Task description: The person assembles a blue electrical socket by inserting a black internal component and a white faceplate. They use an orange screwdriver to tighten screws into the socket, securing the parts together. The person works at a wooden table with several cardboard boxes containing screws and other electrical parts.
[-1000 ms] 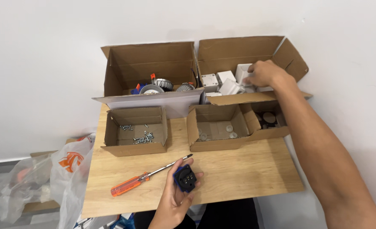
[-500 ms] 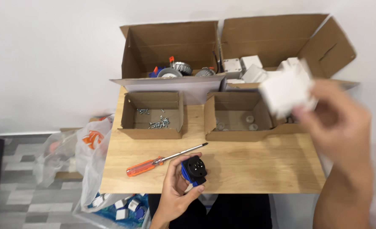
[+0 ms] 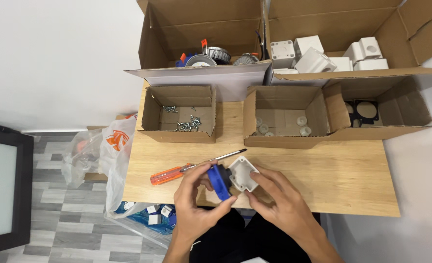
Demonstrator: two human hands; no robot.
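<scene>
Two big cartons (image 3: 323, 24) far side of wooden table (image 3: 342, 180), left with round metal parts, right with white housings. Three small boxes nearer: screws (image 3: 184, 122), white discs, black gasket. Left hand (image 3: 196, 207) fingers closed round blue part (image 3: 219, 181); right hand (image 3: 279, 204) pinches white box (image 3: 243, 174) against it, near edge. Orange screwdriver (image 3: 196, 167) just left.

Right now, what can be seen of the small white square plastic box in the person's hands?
The small white square plastic box is an open, shallow housing with rounded corners and raised walls; its hollow side faces up towards the camera, tilted. It looks like matte moulded plastic. It is held above the front edge of the wooden table, pressed against a blue round plastic part. The right hand grips its lower edge with fingertips; the left hand holds the blue part beside it.
</scene>
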